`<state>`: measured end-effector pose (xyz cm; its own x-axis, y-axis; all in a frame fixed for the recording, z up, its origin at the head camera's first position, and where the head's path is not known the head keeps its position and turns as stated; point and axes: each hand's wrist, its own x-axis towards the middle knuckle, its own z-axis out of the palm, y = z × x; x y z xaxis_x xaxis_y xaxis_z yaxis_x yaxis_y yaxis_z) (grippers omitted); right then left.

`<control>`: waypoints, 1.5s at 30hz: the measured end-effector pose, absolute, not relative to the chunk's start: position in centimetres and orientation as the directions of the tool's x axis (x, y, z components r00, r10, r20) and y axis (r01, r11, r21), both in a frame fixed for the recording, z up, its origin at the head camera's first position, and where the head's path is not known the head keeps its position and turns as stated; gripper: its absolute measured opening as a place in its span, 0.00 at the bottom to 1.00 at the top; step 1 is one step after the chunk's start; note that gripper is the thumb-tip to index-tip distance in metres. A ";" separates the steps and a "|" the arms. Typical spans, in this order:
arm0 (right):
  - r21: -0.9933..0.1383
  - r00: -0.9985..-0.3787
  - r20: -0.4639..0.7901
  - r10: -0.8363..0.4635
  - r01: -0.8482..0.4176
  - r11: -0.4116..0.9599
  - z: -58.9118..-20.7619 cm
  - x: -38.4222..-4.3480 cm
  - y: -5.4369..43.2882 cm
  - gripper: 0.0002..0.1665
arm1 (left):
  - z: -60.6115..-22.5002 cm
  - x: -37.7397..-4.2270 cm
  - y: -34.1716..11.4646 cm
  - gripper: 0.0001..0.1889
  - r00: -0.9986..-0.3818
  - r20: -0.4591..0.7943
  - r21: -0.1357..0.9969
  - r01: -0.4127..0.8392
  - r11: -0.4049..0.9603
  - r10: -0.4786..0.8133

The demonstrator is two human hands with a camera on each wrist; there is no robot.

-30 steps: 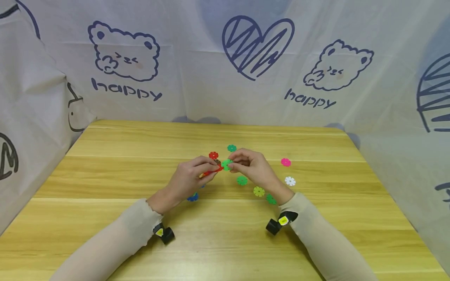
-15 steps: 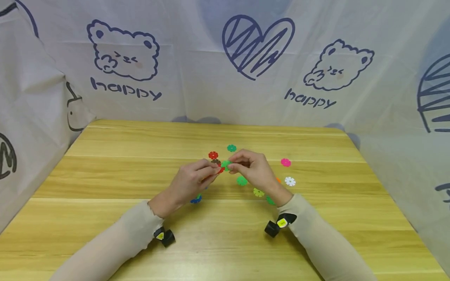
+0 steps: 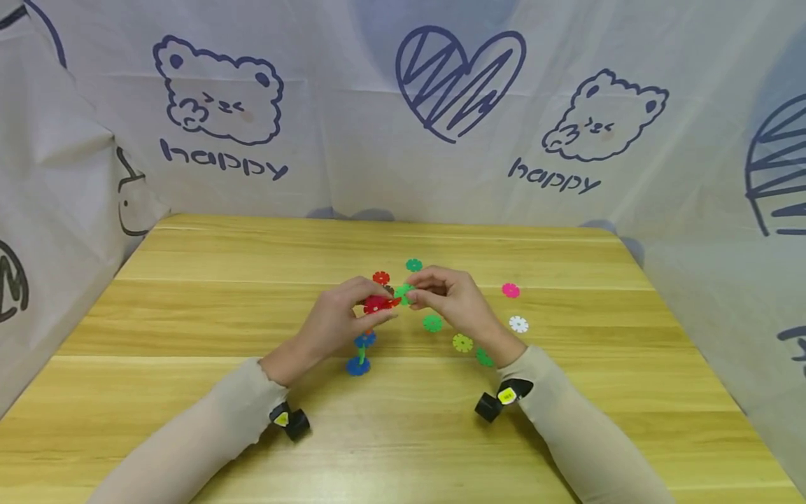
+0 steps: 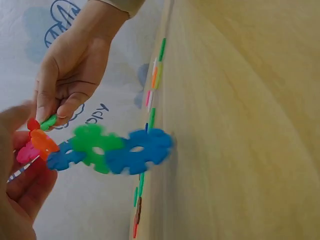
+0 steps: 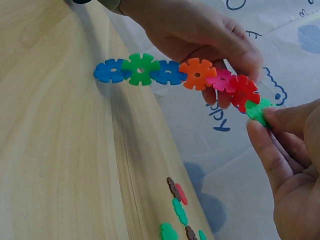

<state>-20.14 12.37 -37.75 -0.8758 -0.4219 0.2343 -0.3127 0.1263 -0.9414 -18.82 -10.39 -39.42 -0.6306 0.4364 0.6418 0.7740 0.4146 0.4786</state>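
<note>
Above the surface (image 3: 403,441), the disc chain (image 5: 191,83) is gripped near its pink piece (image 5: 218,80) by the left hand (image 3: 336,311) and the green end disc (image 5: 256,113) is pinched by the right hand (image 3: 452,299), apparently for edge-to-edge alignment.

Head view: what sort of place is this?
Probably a screened-off tabletop workspace: a wood-grain table, white sheeting with bears and hearts behind it, and colourful notched discs on top.

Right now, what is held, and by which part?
The right fingers pinch the green disc at the chain's end, by its edge; whether the left hand grips anything cannot be told.
</note>
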 end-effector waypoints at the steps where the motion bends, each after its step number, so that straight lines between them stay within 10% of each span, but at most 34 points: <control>1: -0.942 -0.876 0.230 -0.424 -0.309 0.128 -37.7 -20.2 12.4 0.11 | -39.3 -18.8 -10.4 0.10 -0.672 0.605 0.536 0.740 0.406 0.426; 10: -0.938 -0.867 0.224 -0.446 -0.316 0.143 -37.7 -20.1 12.0 0.11 | -38.6 -18.9 -10.8 0.14 -0.896 0.236 0.883 0.359 0.302 0.376; 45: -0.788 -0.898 0.068 -0.436 -0.316 0.528 -39.0 -21.2 15.0 0.13 | -42.1 -20.5 -10.9 0.16 -0.930 -0.038 0.999 -0.037 0.009 0.366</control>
